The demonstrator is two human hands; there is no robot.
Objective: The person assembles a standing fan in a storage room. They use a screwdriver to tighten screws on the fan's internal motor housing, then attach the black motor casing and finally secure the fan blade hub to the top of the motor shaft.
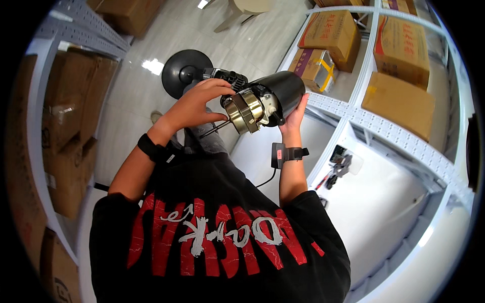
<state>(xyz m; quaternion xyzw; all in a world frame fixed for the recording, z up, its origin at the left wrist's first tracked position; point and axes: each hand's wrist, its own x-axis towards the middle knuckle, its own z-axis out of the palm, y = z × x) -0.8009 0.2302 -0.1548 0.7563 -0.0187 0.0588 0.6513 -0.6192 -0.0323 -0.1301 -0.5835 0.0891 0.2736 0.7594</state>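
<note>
A black motor is held above the grey tiled floor, gripped by curled fingers of both hands; white shelving with cartons is seen alongside.

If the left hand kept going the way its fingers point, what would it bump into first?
Probably the brass-coloured motor end of the black housing; the left hand's fingertips already look about touching it.

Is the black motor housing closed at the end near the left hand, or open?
Open: the black motor housing shows its brass-coloured motor core bare at the end touched by the left hand; the right hand supports it.
</note>
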